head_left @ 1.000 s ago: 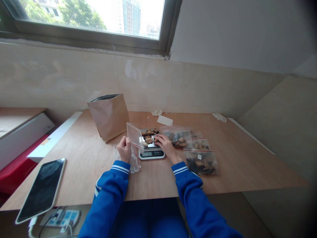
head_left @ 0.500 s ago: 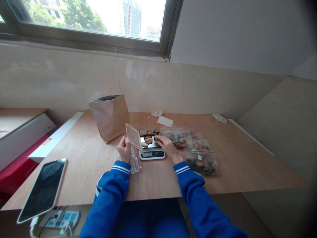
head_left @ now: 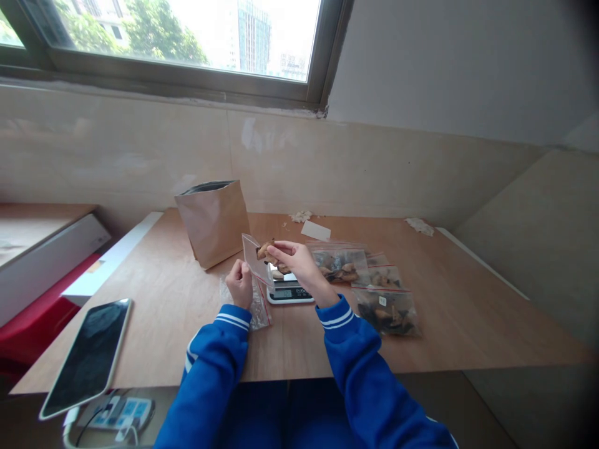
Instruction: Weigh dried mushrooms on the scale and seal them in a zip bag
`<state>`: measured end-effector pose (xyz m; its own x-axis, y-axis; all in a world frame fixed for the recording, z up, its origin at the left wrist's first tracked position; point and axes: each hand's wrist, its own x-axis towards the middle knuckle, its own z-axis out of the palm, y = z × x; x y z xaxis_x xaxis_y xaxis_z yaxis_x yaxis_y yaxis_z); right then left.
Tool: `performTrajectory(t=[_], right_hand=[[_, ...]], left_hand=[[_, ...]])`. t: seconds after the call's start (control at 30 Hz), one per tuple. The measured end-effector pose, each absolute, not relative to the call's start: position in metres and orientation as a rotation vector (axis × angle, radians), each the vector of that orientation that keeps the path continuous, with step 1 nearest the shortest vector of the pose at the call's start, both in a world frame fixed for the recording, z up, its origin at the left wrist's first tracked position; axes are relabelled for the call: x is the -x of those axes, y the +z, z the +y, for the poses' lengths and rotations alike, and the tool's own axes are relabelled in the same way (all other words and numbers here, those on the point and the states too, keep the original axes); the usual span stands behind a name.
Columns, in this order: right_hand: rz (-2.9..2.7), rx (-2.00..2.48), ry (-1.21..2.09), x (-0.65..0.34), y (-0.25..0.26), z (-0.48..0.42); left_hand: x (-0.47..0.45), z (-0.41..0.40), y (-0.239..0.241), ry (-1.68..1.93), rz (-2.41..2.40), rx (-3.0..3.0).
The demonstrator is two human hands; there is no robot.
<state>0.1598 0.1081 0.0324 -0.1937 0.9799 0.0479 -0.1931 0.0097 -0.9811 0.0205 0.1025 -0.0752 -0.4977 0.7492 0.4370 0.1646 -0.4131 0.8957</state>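
In the head view, my left hand [head_left: 240, 284] is closed on the edge of a clear zip bag [head_left: 256, 265], which stands tilted up beside the scale. My right hand [head_left: 296, 260] pinches a brown dried piece [head_left: 266, 251] that looks like dried mushroom, held at the bag's mouth. Below my right hand sits a white digital kitchen scale [head_left: 291, 295]; more dried pieces on its plate are partly hidden by the hand. Flat zip bags [head_left: 260, 312] lie under my left wrist.
Filled zip bags [head_left: 388, 312] of dried pieces lie right of the scale. An upright brown paper bag [head_left: 215, 221] stands behind left. A tablet [head_left: 88, 355] overhangs the table's left front edge, above a power strip [head_left: 122, 413]. A white card [head_left: 316, 231] lies toward the wall.
My right hand has lifted from the scale's plate and moved left to the zip bag with dried pieces in its fingers. My left hand stays on the bag. The view has shifted slightly.
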Motion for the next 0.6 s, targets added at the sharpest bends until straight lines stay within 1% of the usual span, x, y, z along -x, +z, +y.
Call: performTrajectory(t=[0.27, 0.37, 0.47, 0.6], right_hand=[[-1.514, 1.077, 1.166, -0.141, 0.035, 0.123], [-1.659, 1.081, 0.829, -0.154, 0.037, 0.121], [-1.789, 1.161, 0.491, -0.175, 0.020, 0.121], [-2.057, 1.337, 0.306, -0.190, -0.020, 0.113]], left_hand=[[-0.021, 0.101, -0.072, 1.996, 1.367, -1.279], [-0.021, 0.100, -0.070, 2.009, 1.357, -1.282], [-0.021, 0.099, -0.069, 2.025, 1.376, -1.244], [-0.022, 0.100, -0.069, 2.029, 1.390, -1.194]])
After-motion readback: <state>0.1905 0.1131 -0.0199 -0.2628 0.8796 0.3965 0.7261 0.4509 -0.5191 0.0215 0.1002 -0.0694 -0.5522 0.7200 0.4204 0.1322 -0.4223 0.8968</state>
